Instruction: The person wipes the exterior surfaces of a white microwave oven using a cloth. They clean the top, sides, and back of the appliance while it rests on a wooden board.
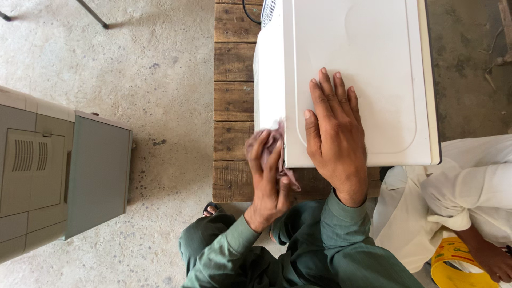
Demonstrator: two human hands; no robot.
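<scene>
1. While the right hand [335,136] lies flat and fully open on the top panel of the white microwave oven [362,80], fingers spread and grasping nothing, it seems to brace the appliance so that it does not slide.
2. At the oven's near left corner, the left hand [269,178] is curled shut around a crumpled pinkish cloth [276,140], pressing it against the side wall, as one would for wiping.
3. Set on a low table of worn wooden planks [233,101], the oven fills the table's right part and sits directly in front of the seated person, whose green sleeves [341,224] and knees show at the bottom edge.
4. Its casing looks white, smooth and slightly glossy, with a shallow pressed outline on top; vent slots and a dark cable [250,13] show at the far left corner.
5. On the concrete floor to the left, well apart, stands a grey-beige appliance [58,170] with vent grilles.
6. At the right, another person in white clothing has a hand [493,258] at a yellow container [453,266].
</scene>
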